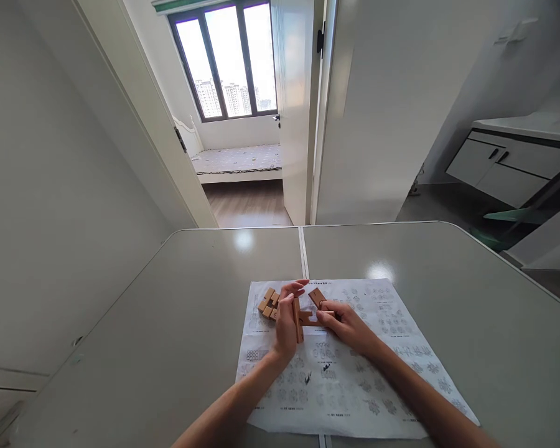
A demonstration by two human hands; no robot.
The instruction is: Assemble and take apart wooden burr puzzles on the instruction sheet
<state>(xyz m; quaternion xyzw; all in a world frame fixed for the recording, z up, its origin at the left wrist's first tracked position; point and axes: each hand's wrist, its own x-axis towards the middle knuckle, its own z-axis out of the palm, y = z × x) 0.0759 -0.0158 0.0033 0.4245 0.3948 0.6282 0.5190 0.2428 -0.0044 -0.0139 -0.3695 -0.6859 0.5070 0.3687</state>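
Note:
My left hand (287, 320) grips an upright wooden block (298, 322) over a printed paper sheet (350, 373), its fingers curled round the piece. From the right, my right hand (348, 323) pinches a horizontal wooden bar (308, 319) that meets the upright block. One more wooden piece (316, 297) lies just behind my right fingers. Several loose notched wooden pieces (267, 302) rest on the sheet's far left corner, just beyond my left hand.
The sheet lies on a grey table (168, 323) with a seam (302, 255) down its middle. Behind it an open door (295, 106) leads to a room with a bed and window. White cabinets (508, 165) stand at the right.

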